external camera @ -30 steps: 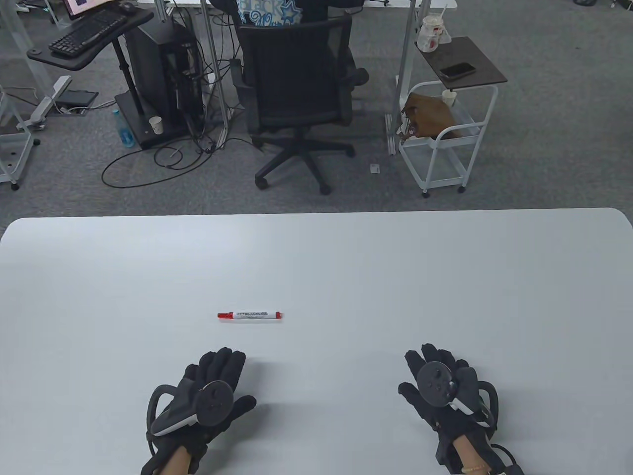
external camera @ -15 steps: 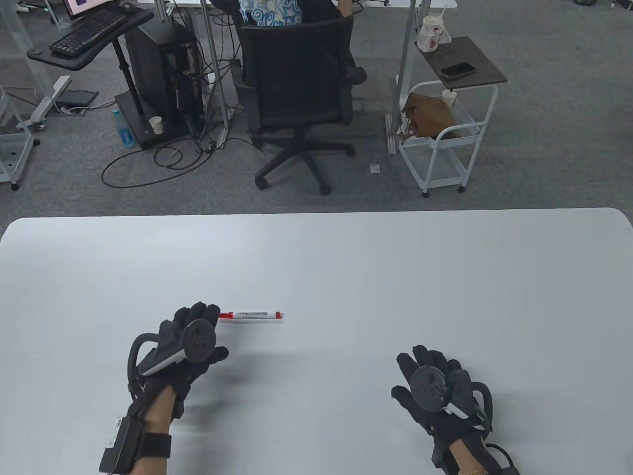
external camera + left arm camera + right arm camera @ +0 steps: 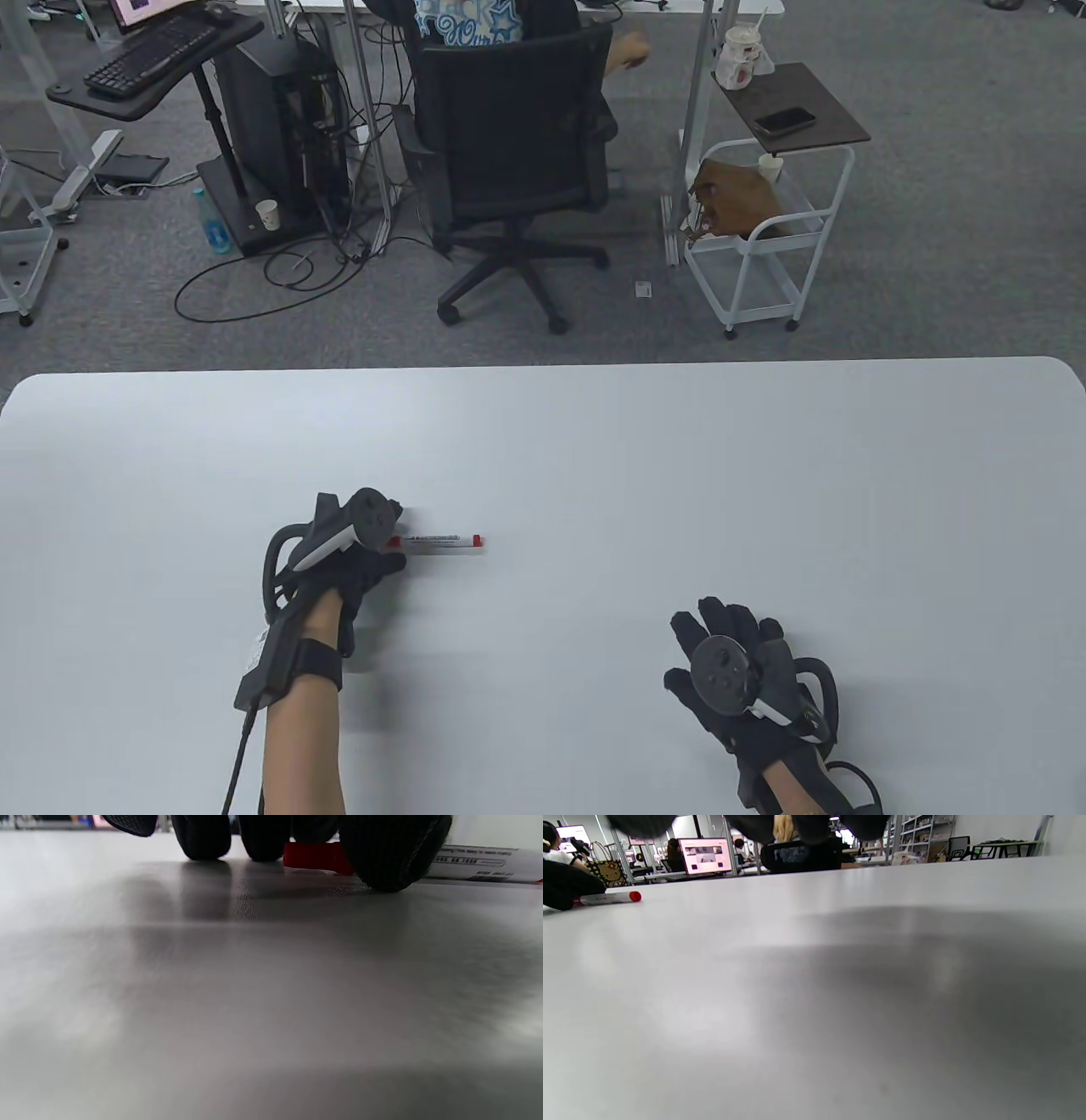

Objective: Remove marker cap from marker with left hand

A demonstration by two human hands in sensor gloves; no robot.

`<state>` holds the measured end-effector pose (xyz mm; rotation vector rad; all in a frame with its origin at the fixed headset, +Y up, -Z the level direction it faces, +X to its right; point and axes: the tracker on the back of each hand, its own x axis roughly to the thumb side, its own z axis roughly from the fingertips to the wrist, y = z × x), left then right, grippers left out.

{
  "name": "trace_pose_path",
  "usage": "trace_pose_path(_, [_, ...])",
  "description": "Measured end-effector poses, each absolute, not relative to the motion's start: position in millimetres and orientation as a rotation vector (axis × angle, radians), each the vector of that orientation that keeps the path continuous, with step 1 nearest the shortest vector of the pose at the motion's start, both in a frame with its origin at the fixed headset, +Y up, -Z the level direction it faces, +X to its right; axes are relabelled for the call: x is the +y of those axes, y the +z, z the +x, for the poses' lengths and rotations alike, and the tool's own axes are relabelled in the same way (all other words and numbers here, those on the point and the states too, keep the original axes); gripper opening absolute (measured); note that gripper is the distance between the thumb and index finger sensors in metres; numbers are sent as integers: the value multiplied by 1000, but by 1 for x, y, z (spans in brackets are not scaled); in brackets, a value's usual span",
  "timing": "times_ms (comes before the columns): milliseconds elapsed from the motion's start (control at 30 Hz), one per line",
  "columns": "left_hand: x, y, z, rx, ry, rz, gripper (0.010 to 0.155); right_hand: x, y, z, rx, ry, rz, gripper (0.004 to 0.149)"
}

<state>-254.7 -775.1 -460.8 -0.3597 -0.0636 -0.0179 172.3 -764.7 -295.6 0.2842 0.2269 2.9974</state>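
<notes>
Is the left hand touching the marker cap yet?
Touching: in the left wrist view, left hand fingertips close around the red marker cap.

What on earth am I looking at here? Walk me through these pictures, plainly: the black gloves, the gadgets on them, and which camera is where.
There is no robot here. A person wears black sensor gloves, with a round tracker strapped to the back of each hand.

The big picture looks down at a white table from above; an office with chairs and carts lies beyond it. The other two pictures come from small cameras on the wrists, skimming low across the tabletop.

On the table lies one marker with a white barrel and red ends. The left hand has its fingers down around the marker cap, the red piece seen between the fingertips in the left wrist view. Whether they already squeeze it is unclear; the marker lies flat on the table.

The right hand rests apart from the marker and holds nothing.
</notes>
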Motion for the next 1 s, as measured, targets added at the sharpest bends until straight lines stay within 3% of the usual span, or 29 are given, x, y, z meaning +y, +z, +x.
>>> trace_pose_path(200, [-770,-459,-247,-105,-54,-264,46,-762,-294,170,236,2996,296,70])
trace_pose_path(500, [-762,-433,-229,-218,-208,-258,49,-763,-292,166,257,2976,342,70])
trace_pose_path(700, [-734,-373,-205,-359,-102,-168,52,-765,-291,163,273,2960,380,70])
trace_pose_path(1000, [-727,-283,-152,-583,-79,17,52,-765,-285,153,247,2941,462,69])
